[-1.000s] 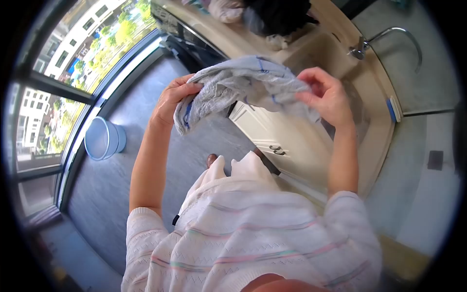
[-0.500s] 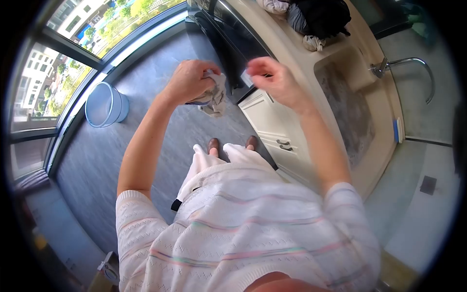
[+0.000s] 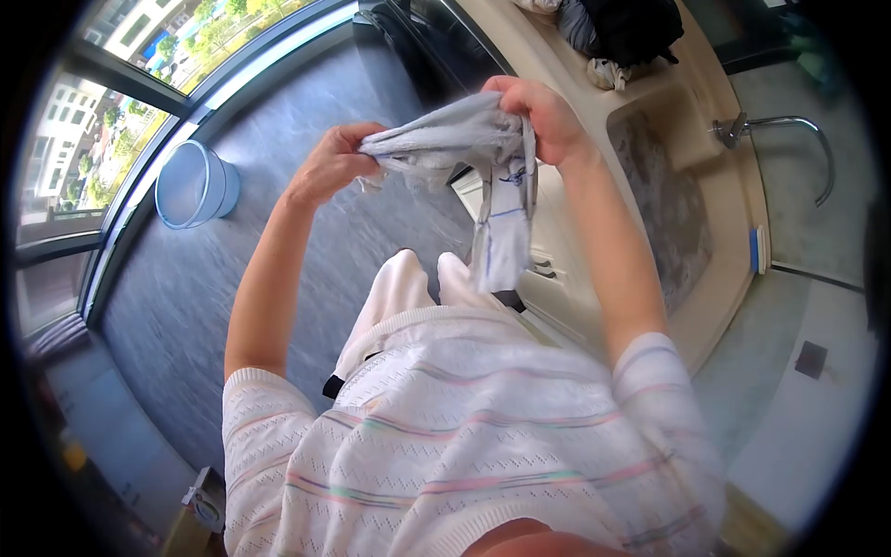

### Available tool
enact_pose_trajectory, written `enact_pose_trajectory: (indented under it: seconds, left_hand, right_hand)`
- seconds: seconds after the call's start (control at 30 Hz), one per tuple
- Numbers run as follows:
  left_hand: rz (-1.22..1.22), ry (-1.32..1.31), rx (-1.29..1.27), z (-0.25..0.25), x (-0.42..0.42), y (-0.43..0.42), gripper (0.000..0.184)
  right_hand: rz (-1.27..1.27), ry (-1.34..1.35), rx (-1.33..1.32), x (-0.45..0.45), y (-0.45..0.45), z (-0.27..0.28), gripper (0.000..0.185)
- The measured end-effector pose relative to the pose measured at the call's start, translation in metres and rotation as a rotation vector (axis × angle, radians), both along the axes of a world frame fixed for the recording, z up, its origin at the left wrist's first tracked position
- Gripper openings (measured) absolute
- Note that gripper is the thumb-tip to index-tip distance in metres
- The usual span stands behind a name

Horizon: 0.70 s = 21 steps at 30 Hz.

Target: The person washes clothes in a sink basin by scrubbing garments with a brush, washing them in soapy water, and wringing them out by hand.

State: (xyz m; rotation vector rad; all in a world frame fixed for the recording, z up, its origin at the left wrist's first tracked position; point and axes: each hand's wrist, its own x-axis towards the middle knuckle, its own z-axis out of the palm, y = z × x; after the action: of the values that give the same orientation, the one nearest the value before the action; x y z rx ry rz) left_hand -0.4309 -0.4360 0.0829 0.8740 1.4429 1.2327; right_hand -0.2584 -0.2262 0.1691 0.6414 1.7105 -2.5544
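Note:
A light grey cloth with blue markings is stretched between my two hands over the floor and the cabinet edge. My left hand is closed on its left end, with a small crumpled bit showing below the fingers. At the other end, my right hand grips the bunched cloth, and a flap of it hangs down below that hand toward my trousers.
A blue bucket stands on the grey floor by the window. To the right are a beige sink holding water, a curved faucet, a blue and white brush, and dark clothes on the counter.
Half a second ago the cloth was bunched in my left hand and my right hand was off it. Now my right hand has hold of it, and it is spread between both hands.

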Motion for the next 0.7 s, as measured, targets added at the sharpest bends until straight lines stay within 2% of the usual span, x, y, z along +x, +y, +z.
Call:
enact_pose_trajectory:
  seconds: [0.03, 0.07, 0.17, 0.2, 0.23, 0.3, 0.4, 0.5, 0.53, 0.63, 0.67, 0.7]
  left_hand:
    - [-0.046, -0.298, 0.024, -0.002, 0.002, -0.004, 0.039]
    - [-0.159, -0.436, 0.132, 0.005, 0.01, -0.006, 0.037]
    - [-0.215, -0.816, 0.134, 0.016, 0.034, -0.007, 0.038]
    - [-0.143, -0.803, 0.121, 0.008, 0.037, -0.006, 0.041]
    - [-0.042, -0.778, 0.062, 0.0, 0.04, -0.003, 0.039]
    - [0.163, -0.727, -0.048, -0.012, 0.046, 0.004, 0.036]
    - [0.113, -0.552, -0.119, -0.014, 0.066, 0.005, 0.029]
    - [0.12, -0.418, -0.13, -0.014, 0.071, -0.001, 0.026]
    - [0.118, -0.376, -0.129, -0.017, 0.069, -0.003, 0.026]
    - [0.127, -0.26, -0.175, -0.018, 0.067, -0.005, 0.028]
    - [0.136, -0.223, -0.203, -0.017, 0.066, -0.007, 0.029]
    - [0.176, -0.315, -0.164, -0.018, 0.065, -0.009, 0.03]
  right_hand:
    - [-0.016, -0.027, -0.056, -0.005, 0.007, -0.006, 0.018]
    - [0.012, -0.004, 0.054, -0.008, 0.02, -0.02, 0.017]
    - [-0.155, -0.005, 0.723, -0.016, -0.001, -0.05, 0.02]
    - [-0.166, -0.039, 0.944, -0.015, -0.005, -0.058, 0.027]
    - [-0.154, -0.118, 0.838, -0.005, -0.011, -0.062, 0.035]
    - [0.003, -0.327, 0.321, 0.02, -0.026, -0.067, 0.05]
    - [0.148, -0.394, 0.162, 0.032, -0.054, -0.093, 0.061]
    - [0.254, -0.399, 0.252, 0.026, -0.055, -0.098, 0.063]
    - [0.27, -0.441, 0.203, 0.024, -0.055, -0.094, 0.058]
    - [0.222, -0.337, 0.089, 0.025, -0.059, -0.11, 0.047]
    - [0.163, -0.262, 0.125, 0.024, -0.062, -0.116, 0.043]
    - [0.104, -0.186, 0.16, 0.022, -0.066, -0.122, 0.039]
